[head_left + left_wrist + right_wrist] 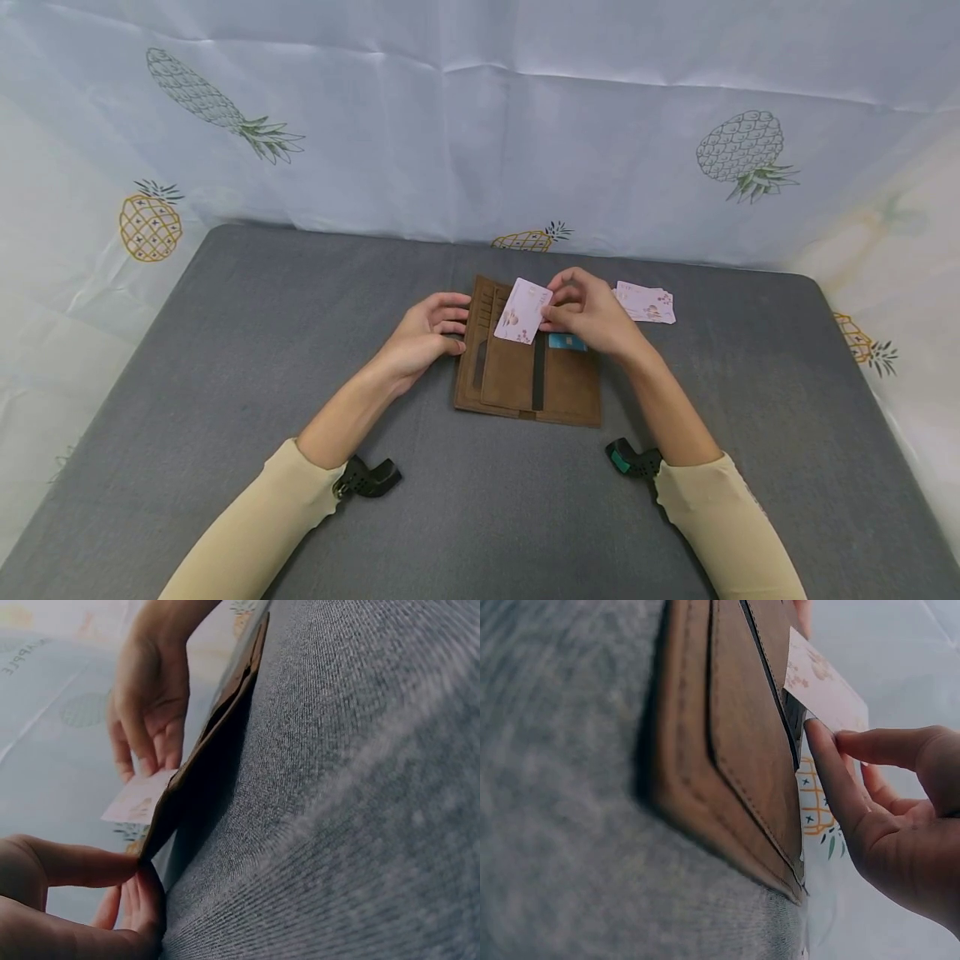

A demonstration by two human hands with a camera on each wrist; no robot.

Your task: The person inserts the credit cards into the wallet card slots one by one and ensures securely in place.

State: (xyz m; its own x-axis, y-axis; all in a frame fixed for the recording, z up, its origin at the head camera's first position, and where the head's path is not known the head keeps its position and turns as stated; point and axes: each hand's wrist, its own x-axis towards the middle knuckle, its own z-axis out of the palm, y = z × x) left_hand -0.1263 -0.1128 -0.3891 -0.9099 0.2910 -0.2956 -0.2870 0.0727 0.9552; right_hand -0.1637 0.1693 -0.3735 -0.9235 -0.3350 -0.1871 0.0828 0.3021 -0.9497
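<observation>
Nearest, 2 beige sleeves (251, 529) reach in over a grey, fabric-topped counter (457, 525), each with a black wrist device (370, 478) at the cuff; the device on the right arm carries a green patch. Beyond them a brown wallet (573, 387) lies open on the counter, stitched along its edges, with a dark strip (538, 379) down its middle and a row of card slots (485, 312) on its left side. The left hand (426, 333) is at the wallet's left edge, its thumb and fingers pinching that edge. On the wallet's right half a blue card (567, 342) shows partly, just below the right hand (592, 315). The right hand's fingers grip 1 pale pink card (523, 311) by its side, thumb against fingertips; the card is tilted over the upper part of the wallet, and whether its lower corner touches the leather is hard to tell. Farther right, near the right hand, a small pile of similar pink cards (647, 302) rests on the counter. Behind the counter's far edge hangs a whitish cloth (465, 158) printed with pineapples (742, 148).
</observation>
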